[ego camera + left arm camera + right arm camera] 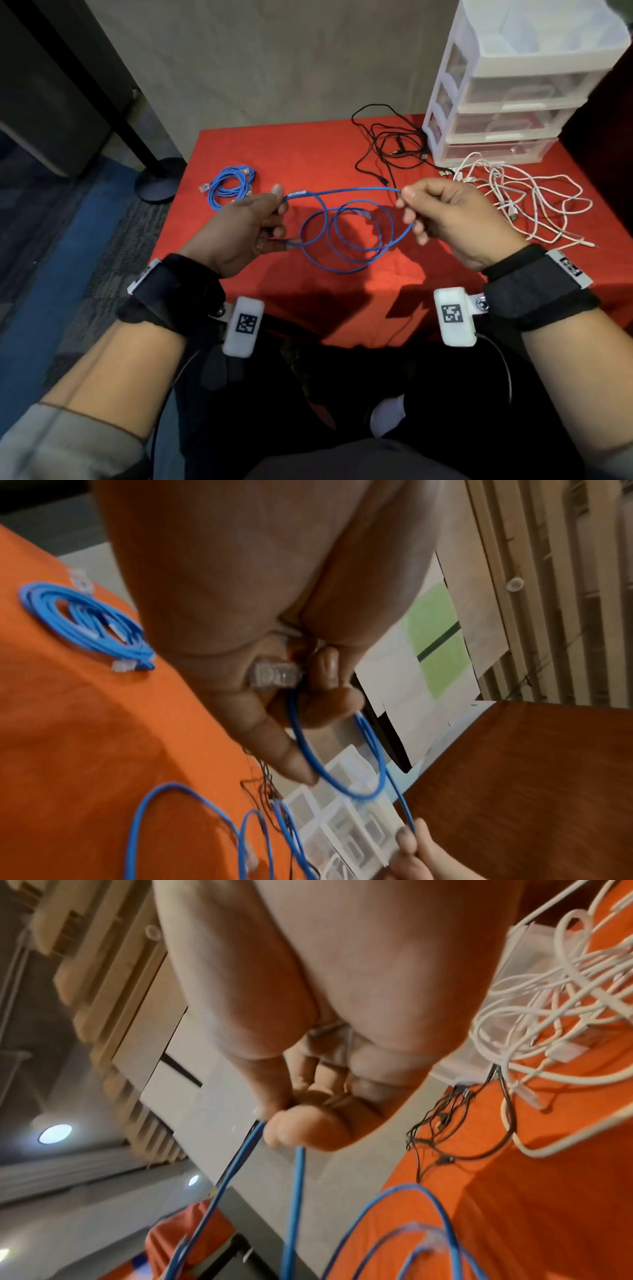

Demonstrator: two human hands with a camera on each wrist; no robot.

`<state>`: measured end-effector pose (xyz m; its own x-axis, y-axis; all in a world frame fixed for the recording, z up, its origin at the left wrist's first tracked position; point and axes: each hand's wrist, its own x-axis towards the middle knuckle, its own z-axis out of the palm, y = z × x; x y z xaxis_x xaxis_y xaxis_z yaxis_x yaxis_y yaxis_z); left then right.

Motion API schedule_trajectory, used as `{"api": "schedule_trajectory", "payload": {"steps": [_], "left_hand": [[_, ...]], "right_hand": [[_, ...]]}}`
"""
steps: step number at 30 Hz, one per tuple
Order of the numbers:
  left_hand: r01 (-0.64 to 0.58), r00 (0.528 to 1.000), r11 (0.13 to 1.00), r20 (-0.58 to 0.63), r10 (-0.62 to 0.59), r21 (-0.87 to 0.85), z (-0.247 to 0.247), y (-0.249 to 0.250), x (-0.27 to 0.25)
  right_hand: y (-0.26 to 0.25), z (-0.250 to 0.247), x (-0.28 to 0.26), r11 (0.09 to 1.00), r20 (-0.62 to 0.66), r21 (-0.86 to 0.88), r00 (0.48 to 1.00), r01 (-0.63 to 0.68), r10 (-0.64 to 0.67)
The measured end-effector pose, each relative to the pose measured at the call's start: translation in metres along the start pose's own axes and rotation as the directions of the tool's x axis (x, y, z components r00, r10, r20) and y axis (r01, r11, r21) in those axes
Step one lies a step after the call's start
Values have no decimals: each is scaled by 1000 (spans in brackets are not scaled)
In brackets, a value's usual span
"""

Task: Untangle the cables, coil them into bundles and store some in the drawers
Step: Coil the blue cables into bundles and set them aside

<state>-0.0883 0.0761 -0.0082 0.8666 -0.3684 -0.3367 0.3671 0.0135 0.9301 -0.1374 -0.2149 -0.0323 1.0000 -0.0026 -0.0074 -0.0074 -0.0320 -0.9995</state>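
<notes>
A blue network cable [342,192] stretches between both hands above the red table [308,157]. My left hand [253,222] grips one end, with the clear plug [274,676] tucked in its curled fingers. My right hand [428,212] pinches the cable [240,1164] between thumb and forefinger. The slack lies in loose loops [346,236] on the cloth between the hands. A coiled blue cable bundle [229,183] lies left of my left hand. Tangled black cables [390,144] and white cables [527,202] lie further right. The white plastic drawer unit [507,89] stands at the back right, drawers closed.
The table's left edge [178,192] drops to carpet, where a black stand base [157,181] sits. A grey wall runs behind the table. My dark-clothed lap is below the near table edge.
</notes>
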Motion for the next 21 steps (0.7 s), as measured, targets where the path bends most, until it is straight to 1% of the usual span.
{"api": "schedule_trajectory", "payload": {"steps": [2,5,8,11,13,15,17,20,21], "left_hand": [[28,999,993,-32,-32,-111,9,-10,2],[90,992,942,-51,-112,-322,28,-26,6],[110,982,898,-92,-164,-425,46,-37,9],[107,969,881,-151,-197,-461,60,-45,10],[92,959,890,-200,-200,-446,66,-48,9],[79,950,921,-250,-186,-382,68,-52,10],[55,953,928,-258,-159,-369,71,-51,10],[6,972,887,-207,-115,-462,72,-47,10],[-12,971,888,-217,-99,-459,71,-47,12]], "right_hand": [[4,11,-4,998,2,66,1000,-9,9],[9,34,-8,988,11,153,1000,-17,16],[14,55,-11,968,13,249,1000,-15,13],[18,73,-13,968,4,249,1000,-18,18],[20,78,-14,986,-9,166,1000,-13,15],[21,78,-14,999,-4,34,1000,26,-26],[21,76,-14,998,29,-26,998,53,-52],[18,76,-17,999,95,19,995,37,-38],[17,78,-18,999,113,49,993,21,-26]]}}
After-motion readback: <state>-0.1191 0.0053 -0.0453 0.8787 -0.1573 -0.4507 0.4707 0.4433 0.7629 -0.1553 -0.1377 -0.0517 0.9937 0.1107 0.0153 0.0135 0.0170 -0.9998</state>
